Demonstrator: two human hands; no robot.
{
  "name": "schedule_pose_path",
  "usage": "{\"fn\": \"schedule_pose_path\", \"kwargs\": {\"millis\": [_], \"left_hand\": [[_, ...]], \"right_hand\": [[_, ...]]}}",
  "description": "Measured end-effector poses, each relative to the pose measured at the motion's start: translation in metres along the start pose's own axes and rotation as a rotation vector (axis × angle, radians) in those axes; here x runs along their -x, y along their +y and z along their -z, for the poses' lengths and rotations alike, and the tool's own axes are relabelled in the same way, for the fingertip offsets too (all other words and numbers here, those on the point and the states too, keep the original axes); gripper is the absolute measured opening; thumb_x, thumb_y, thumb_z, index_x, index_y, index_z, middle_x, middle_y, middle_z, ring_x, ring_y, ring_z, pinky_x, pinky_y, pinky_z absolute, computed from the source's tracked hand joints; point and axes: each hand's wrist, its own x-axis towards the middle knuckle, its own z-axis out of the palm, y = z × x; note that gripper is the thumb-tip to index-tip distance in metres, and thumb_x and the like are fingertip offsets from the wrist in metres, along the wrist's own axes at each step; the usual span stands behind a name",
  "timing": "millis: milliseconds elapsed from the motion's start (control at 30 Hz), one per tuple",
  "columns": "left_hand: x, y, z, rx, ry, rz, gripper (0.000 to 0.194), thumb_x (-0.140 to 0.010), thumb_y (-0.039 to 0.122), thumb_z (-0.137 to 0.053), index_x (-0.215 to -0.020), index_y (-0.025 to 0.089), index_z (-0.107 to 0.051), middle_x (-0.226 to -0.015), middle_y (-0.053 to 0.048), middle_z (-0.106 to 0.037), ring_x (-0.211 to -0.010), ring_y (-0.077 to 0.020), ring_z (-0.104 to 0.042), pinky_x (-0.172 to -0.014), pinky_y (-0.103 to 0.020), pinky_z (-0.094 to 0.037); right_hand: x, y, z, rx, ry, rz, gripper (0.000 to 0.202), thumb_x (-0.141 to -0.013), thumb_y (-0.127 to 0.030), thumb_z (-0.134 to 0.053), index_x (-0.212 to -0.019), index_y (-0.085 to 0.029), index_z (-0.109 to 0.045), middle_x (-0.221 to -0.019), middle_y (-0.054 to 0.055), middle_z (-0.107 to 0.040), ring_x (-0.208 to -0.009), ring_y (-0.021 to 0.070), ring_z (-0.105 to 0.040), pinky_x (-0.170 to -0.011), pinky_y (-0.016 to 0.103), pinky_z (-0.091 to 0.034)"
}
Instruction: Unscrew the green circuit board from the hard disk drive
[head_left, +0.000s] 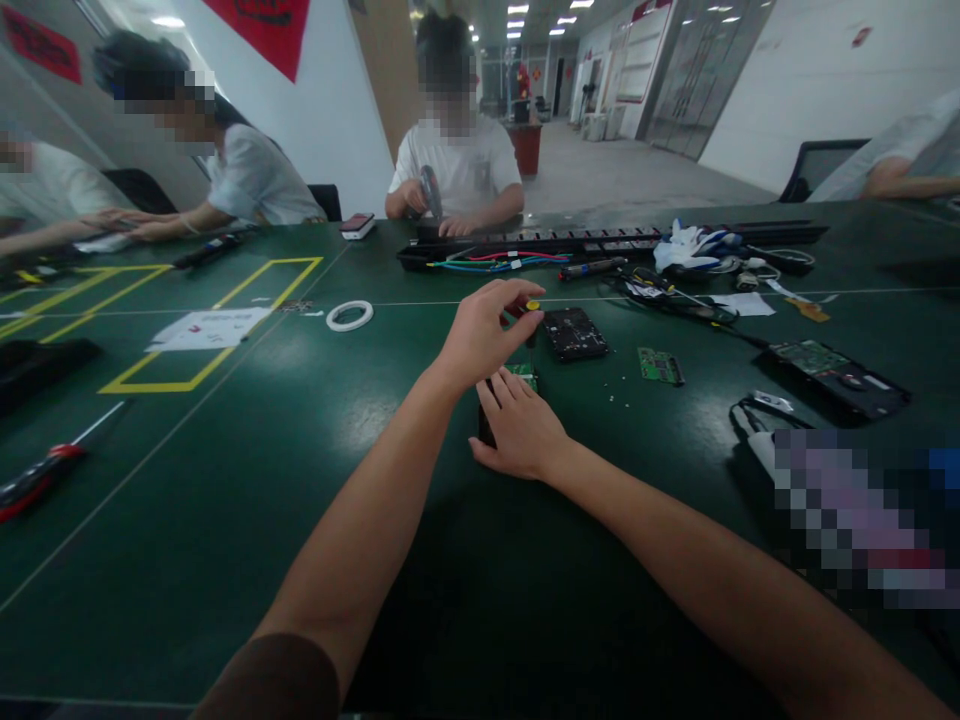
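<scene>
A small precision screwdriver (pixel 532 308) with a yellow cap and dark handle stands upright, pinched at the top by my left hand (pixel 484 330). Its tip points down at a green circuit board (pixel 523 374) on a hard drive (pixel 486 424). My right hand (pixel 523 428) lies over that drive and holds it against the table, covering most of it. Just beyond my hands is another black hard drive (pixel 574 334). A loose green circuit board (pixel 661 366) lies to the right, with several tiny screws (pixel 616 392) scattered near it.
Farther right sits a drive with an exposed board (pixel 832 378). Cables and white gloves (pixel 694 248) are heaped behind. A long black strip (pixel 540 245) spans the back. At left are a tape roll (pixel 349 316), paper (pixel 210 329) and a red-black screwdriver (pixel 52 472). Several people sit around the table.
</scene>
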Motion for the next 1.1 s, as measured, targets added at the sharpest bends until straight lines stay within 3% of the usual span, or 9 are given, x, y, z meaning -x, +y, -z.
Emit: {"fn": "schedule_pose_path", "kwargs": {"millis": [233,467,633,800,1100], "left_hand": [[-0.001,-0.001,0.002,-0.013,0.035,0.003,0.022,-0.095,0.017,-0.066,-0.113,0.022,-0.077,-0.11,-0.006,-0.072,-0.093,-0.0164,-0.07,-0.082,-0.03,-0.059],[-0.003,0.003,0.002,-0.05,0.017,-0.049,0.024,-0.097,0.014,-0.064,-0.114,0.024,-0.078,-0.113,-0.005,-0.077,-0.107,-0.019,-0.071,-0.095,-0.035,-0.058],[-0.001,0.003,-0.008,0.048,0.027,-0.013,0.015,-0.094,0.022,-0.074,-0.109,0.023,-0.077,-0.11,-0.004,-0.079,-0.102,-0.019,-0.073,-0.09,-0.034,-0.061],[0.002,-0.003,-0.021,0.089,0.125,0.038,0.011,-0.092,0.024,-0.076,-0.103,0.021,-0.074,-0.104,-0.004,-0.077,-0.093,-0.0164,-0.073,-0.086,-0.032,-0.061],[0.003,-0.005,-0.023,0.017,0.164,0.051,0.015,-0.096,0.017,-0.068,-0.109,0.023,-0.074,-0.116,-0.006,-0.069,-0.106,-0.0174,-0.068,-0.084,-0.029,-0.062]], "right_hand": [[0.002,-0.004,-0.005,0.006,0.017,-0.021,0.09,-0.091,-0.057,-0.053,-0.156,0.002,-0.037,-0.165,0.029,-0.037,-0.157,0.0415,-0.032,-0.131,0.052,-0.022],[0.003,-0.002,-0.005,-0.006,0.011,0.004,0.081,-0.094,-0.06,-0.052,-0.159,-0.013,-0.04,-0.168,0.022,-0.036,-0.158,0.043,-0.029,-0.129,0.057,-0.024],[0.002,-0.005,-0.001,-0.004,-0.01,-0.015,0.077,-0.095,-0.058,-0.053,-0.156,-0.011,-0.045,-0.167,0.023,-0.038,-0.157,0.0443,-0.03,-0.129,0.057,-0.025],[0.0,-0.008,0.003,-0.01,-0.037,-0.035,0.081,-0.092,-0.056,-0.057,-0.156,-0.008,-0.044,-0.165,0.027,-0.038,-0.157,0.0446,-0.029,-0.129,0.057,-0.025],[-0.001,-0.008,0.001,0.0,-0.045,-0.036,0.079,-0.092,-0.056,-0.056,-0.153,-0.008,-0.046,-0.164,0.026,-0.041,-0.156,0.0449,-0.031,-0.129,0.058,-0.024]]}}
